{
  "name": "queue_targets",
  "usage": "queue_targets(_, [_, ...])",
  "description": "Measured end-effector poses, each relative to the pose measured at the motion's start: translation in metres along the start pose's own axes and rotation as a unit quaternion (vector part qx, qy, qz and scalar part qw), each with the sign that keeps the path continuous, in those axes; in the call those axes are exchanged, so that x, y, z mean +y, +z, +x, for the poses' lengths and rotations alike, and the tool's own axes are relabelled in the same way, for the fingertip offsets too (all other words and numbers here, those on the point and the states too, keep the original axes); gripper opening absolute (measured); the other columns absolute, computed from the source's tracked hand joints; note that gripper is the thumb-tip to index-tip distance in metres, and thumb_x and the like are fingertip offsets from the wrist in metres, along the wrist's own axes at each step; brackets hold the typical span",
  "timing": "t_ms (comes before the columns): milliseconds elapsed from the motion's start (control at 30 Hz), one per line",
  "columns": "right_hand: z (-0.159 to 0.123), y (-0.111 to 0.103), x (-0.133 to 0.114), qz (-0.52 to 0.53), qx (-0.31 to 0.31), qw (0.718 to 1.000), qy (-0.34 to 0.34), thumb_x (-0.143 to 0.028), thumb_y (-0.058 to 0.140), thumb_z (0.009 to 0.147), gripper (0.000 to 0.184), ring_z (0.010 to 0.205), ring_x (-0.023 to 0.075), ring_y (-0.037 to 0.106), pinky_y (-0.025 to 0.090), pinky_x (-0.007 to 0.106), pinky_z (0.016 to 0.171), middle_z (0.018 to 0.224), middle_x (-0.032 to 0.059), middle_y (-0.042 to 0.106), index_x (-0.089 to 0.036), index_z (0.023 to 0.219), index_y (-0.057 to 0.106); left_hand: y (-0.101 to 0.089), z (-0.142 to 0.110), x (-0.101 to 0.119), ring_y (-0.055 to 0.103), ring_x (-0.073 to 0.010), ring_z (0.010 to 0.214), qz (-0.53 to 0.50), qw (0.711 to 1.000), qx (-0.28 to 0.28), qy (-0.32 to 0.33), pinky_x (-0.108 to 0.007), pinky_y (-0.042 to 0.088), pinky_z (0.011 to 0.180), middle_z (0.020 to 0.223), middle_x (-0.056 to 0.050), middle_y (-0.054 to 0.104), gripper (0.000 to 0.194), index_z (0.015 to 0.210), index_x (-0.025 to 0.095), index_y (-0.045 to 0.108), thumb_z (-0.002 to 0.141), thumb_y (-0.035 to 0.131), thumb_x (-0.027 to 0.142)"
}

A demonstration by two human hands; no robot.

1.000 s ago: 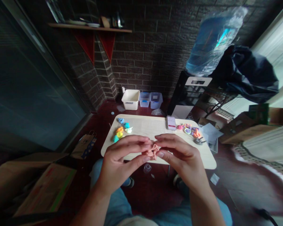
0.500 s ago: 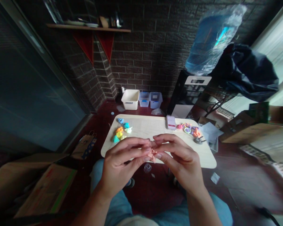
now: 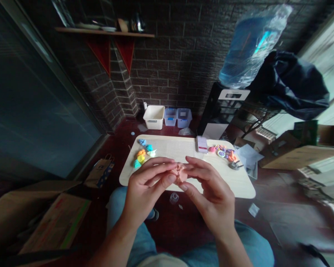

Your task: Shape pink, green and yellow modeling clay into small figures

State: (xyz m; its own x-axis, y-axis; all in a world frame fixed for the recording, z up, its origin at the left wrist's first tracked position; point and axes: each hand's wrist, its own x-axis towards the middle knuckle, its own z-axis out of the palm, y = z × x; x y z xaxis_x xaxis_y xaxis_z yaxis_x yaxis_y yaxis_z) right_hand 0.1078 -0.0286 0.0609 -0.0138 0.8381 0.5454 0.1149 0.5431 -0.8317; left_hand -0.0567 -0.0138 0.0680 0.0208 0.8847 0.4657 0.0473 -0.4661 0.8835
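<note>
A small pink lump of clay point(image 3: 179, 172) is pinched between the fingertips of both my hands, held in the air over the near edge of a low pale table point(image 3: 239, 181). My left hand point(image 3: 147, 189) grips it from the left with thumb and fingers closed on it. From the right, my right hand point(image 3: 211, 193) presses it with thumb and forefinger. Most of the lump is hidden by my fingers.
On the table lie several coloured clay pieces point(image 3: 142, 154) at the left, a phone point(image 3: 202, 144) at the back, and small coloured tools point(image 3: 224, 153) at the right. White and clear bins point(image 3: 154, 116) stand by the brick wall. Cardboard boxes point(image 3: 50, 222) lie left.
The pink clay has been squeezed from a ragged piece into a tighter lump. Both hands have shifted slightly, and the right hand has dropped and turned more under it.
</note>
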Motion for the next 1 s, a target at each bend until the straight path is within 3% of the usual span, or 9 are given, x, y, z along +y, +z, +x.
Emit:
queue_targets(233, [0.001,0.004,-0.010,-0.067,0.041,0.996,-0.040,-0.007,0.071,0.081,0.023,0.106,0.0185,0.066,0.053,0.032,0.091,0.115,0.0031,0.070,-0.026,0.094,0.073,0.000,0.000,0.006,0.067,-0.0157,0.102,0.045,0.998,-0.010,0.035,-0.028,0.057,0.092,0.109,0.000,0.068,0.031,0.102,0.031,0.075,0.081,0.069,0.009])
queue_targets(500, [0.001,0.006,-0.010,-0.068,0.040,0.997,-0.006,-0.011,0.069,0.084,0.019,0.105,0.0201,0.065,0.053,0.035,0.092,0.112,0.0039,0.070,-0.027,0.092,0.073,0.002,0.000,0.006,0.067,-0.0175,0.101,0.054,0.997,-0.012,0.047,-0.032,0.057,0.092,0.108,-0.002,0.069,0.029,0.101,0.030,0.075,0.082,0.069,0.009])
queue_targets(600, [0.003,0.002,-0.004,-0.008,0.021,0.999,0.029,-0.015,0.069,0.084,0.017,0.110,0.0208,0.063,0.053,0.035,0.093,0.113,0.0039,0.069,-0.028,0.095,0.072,0.001,0.002,0.003,0.067,-0.0180,0.102,0.057,0.998,-0.016,0.037,-0.032,0.056,0.093,0.108,-0.003,0.069,0.025,0.100,0.028,0.076,0.082,0.069,0.012])
queue_targets(733, [0.009,-0.008,0.004,0.067,-0.014,0.995,0.071,-0.019,0.067,0.087,0.028,0.115,0.0197,0.060,0.054,0.034,0.093,0.119,0.0028,0.067,-0.033,0.111,0.069,-0.002,0.005,-0.001,0.066,-0.0172,0.102,0.026,0.999,-0.038,0.018,-0.029,0.055,0.094,0.107,-0.003,0.070,0.024,0.100,0.028,0.076,0.081,0.071,0.013])
queue_targets(1000, [0.016,-0.013,0.002,0.031,-0.026,0.996,0.074,-0.020,0.070,0.084,0.012,0.108,0.0209,0.062,0.053,0.034,0.090,0.107,0.0053,0.067,-0.027,0.091,0.076,0.003,0.007,-0.001,0.067,-0.0178,0.101,-0.044,0.997,-0.047,-0.033,-0.026,0.056,0.088,0.101,-0.005,0.072,0.017,0.093,0.023,0.074,0.079,0.073,0.013])
